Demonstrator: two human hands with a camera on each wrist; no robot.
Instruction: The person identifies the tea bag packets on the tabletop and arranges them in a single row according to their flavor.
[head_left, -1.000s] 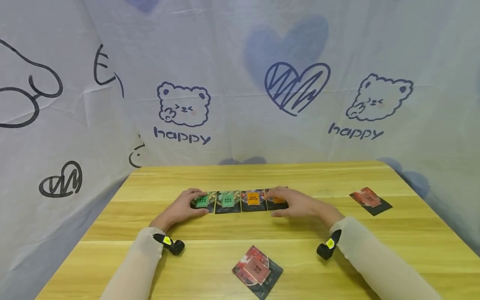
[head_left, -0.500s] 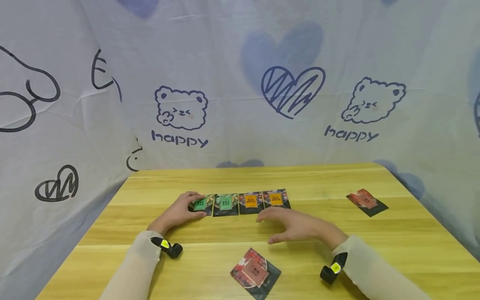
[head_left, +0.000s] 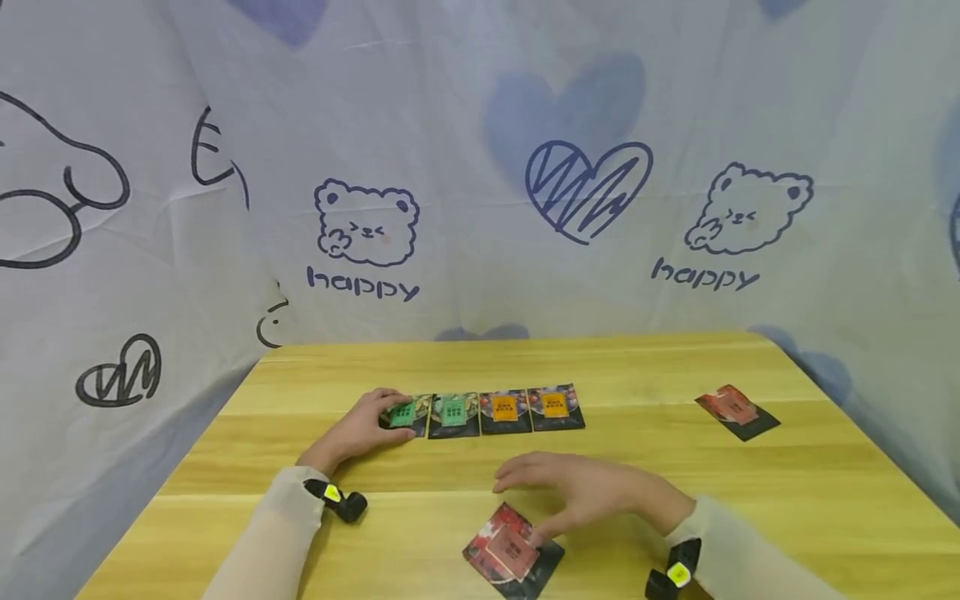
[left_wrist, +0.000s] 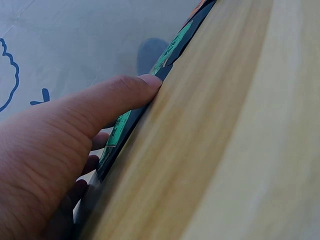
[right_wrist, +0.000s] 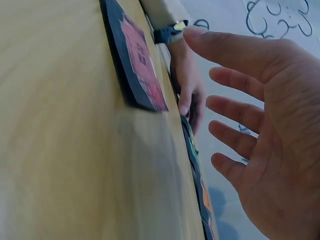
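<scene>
- White cloth (head_left: 465, 100) with blue drawings hangs behind the wooden table (head_left: 390, 533).
- Left hand (head_left: 360, 429), fingers loosely spread, touches the leftmost green packet (head_left: 405, 414); another green packet (head_left: 453, 414) and two orange packets (head_left: 505, 409) continue this row.
- Right hand (head_left: 588, 492), fingers apart and holding nothing, hovers near the closer red packet (head_left: 510, 548).
- Farther red packet (head_left: 738, 411) lies at right.

Tbl (head_left: 375, 542): 4 pkts (head_left: 498, 414) in row; R red pkt (head_left: 738, 412), front red pkt (head_left: 512, 552).
</scene>
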